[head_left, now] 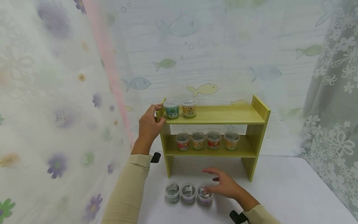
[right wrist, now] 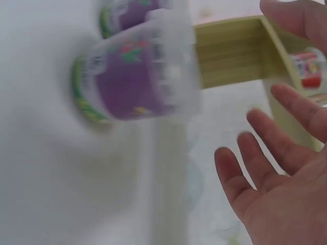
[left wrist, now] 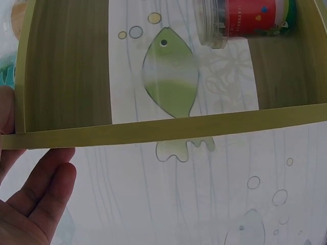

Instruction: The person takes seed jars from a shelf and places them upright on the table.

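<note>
My left hand (head_left: 149,126) grips the upper left side panel of a yellow-green wooden shelf (head_left: 215,123); its fingertips (left wrist: 64,176) show outside the board in the left wrist view. Beside it on the top tier stand a green-labelled cup (head_left: 172,109) and an orange-labelled cup (head_left: 189,108). Fingers spread and apart from one another, my right hand (head_left: 226,185) hovers by the rightmost of three cups on the table. That purple-labelled cup (right wrist: 130,76) stands upright, its silvery top (head_left: 205,192) partly behind the thumb in the head view.
Several cups with red and orange labels, among them a red-labelled cup (head_left: 183,142), line the middle tier. Left of the purple-labelled cup stand a middle cup (head_left: 188,193) and a left cup (head_left: 172,192) on the white tablecloth (head_left: 293,186). Fish-patterned curtain (head_left: 237,46) hangs behind.
</note>
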Demonstrator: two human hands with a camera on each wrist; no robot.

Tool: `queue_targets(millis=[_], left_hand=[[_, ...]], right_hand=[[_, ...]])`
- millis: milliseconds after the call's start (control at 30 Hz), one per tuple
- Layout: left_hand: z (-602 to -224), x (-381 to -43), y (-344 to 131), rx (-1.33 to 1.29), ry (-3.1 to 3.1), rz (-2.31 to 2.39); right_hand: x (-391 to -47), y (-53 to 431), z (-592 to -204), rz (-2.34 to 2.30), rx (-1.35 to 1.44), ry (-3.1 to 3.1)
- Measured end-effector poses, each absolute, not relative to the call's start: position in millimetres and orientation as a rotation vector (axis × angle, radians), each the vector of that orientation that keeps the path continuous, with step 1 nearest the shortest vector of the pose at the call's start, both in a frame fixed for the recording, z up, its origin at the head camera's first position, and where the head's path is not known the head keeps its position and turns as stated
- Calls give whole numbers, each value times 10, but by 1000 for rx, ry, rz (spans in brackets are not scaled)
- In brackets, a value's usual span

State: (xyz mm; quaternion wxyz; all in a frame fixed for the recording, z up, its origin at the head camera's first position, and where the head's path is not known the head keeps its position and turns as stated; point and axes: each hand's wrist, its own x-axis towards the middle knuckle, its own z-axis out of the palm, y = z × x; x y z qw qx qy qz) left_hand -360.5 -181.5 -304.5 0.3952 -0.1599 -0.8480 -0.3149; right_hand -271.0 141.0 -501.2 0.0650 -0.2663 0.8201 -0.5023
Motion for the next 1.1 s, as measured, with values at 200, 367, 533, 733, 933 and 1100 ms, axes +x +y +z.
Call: queue_targets(millis=[200,367,533,733,933,1100], left_hand=[[-3038,-3614,-1808,-404,-2156,-808],[-3032,-3607,-1803,-402,-2157,-808],[-3043,-3610,-1808,-398,-2151,-802],[-3051,-3620,-1818,-401,-2149,-798],[-3046,-3621,-1817,-393,-2160,-799],[-3043,-3607,-1812,-390,-2165,-804]], right_hand=[[-2752,1409,-4691,-1533,-924,2539],[-2781,1394,-4424,-1552,-1002,2613],[-2824,1365,-4192,-1562,-1101,2693],[-2849,1336,-4002,-1570,-1144,2715],[-2860,1305,-3846,-1527,-1178,2739],[-2886,1278,-3694,-1492,-1205,2785]])
